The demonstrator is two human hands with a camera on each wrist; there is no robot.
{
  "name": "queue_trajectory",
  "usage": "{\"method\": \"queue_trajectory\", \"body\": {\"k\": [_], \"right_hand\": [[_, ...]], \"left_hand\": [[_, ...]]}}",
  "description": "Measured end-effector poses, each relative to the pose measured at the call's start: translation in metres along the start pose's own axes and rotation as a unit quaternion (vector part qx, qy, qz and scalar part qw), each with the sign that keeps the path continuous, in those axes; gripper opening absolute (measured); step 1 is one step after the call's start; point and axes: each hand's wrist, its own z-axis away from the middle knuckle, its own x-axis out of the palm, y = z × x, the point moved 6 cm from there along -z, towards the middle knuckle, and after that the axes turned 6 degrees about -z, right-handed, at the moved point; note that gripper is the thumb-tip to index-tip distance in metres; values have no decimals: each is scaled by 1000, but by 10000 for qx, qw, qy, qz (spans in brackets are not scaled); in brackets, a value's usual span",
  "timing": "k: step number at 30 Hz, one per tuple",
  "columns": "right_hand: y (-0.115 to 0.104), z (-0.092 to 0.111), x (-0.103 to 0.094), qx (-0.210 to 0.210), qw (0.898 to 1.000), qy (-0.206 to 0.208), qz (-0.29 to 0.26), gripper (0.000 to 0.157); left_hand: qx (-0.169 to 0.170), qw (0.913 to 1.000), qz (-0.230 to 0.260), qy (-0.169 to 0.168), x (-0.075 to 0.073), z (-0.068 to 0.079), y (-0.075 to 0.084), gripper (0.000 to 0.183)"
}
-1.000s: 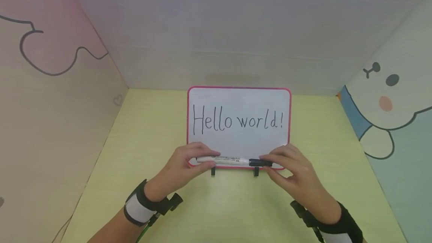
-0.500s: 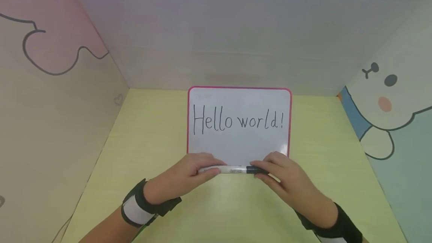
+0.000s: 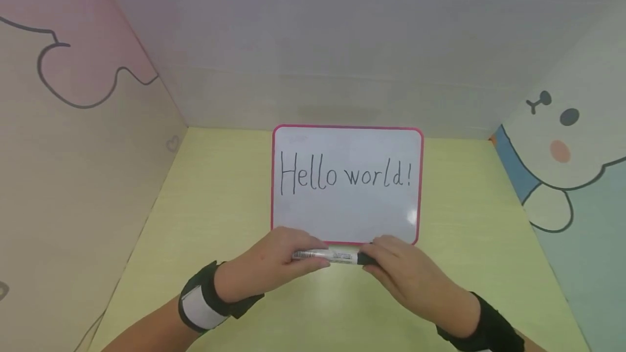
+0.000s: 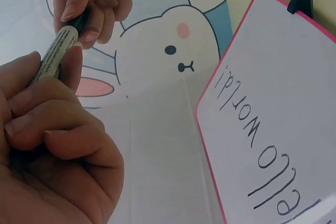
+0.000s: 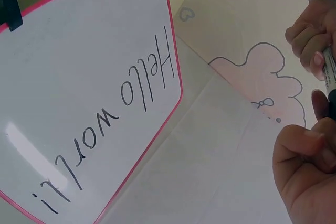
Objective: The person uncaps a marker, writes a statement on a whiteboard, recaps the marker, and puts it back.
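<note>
A marker pen point(image 3: 337, 256) with a white barrel and black cap lies crosswise between my two hands, just in front of the whiteboard's lower edge. My left hand point(image 3: 279, 262) pinches the barrel end between thumb and fingers. On the other end, my right hand point(image 3: 411, 276) grips the black cap point(image 3: 365, 258), which its fingers partly cover. The cap appears seated on the barrel. Behind the pen a pink-rimmed whiteboard point(image 3: 342, 211) bears the handwritten words "Hello world!". In the left wrist view the marker's printed barrel point(image 4: 58, 51) runs from one hand to the other.
The whiteboard rests on black clip feet point(image 4: 301, 4) on a pale yellow table point(image 3: 225, 189). A plain pale wall point(image 3: 313, 42) stands behind it. Side walls carry cartoon drawings, with a white animal face point(image 3: 562, 140) at the right.
Both hands have brought the marker down from over the whiteboard's lower part toward the person. The right hand has moved inward and covers more of the cap.
</note>
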Motion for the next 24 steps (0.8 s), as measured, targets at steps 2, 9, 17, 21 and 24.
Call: {"method": "queue_trajectory", "body": {"k": [2, 9, 17, 21, 24], "right_hand": [[0, 1, 0, 38, 9999, -16, -120, 30], [0, 2, 0, 92, 9989, 164, -423, 25], [1, 0, 3, 3, 9898, 413, -1366, 14], [8, 0, 9, 367, 9799, 321, -1933, 17], [12, 0, 13, 629, 9702, 248, -2326, 20]], "left_hand": [[108, 9999, -72, 73, 2, 0, 1, 20], [634, 9952, -616, 413, -1, -1, 10, 19], [902, 9916, -754, 533, -3, -2, 13, 22], [904, 9906, -849, 579, -1, -4, 10, 24], [939, 9891, -953, 617, 1, -5, 7, 24]]}}
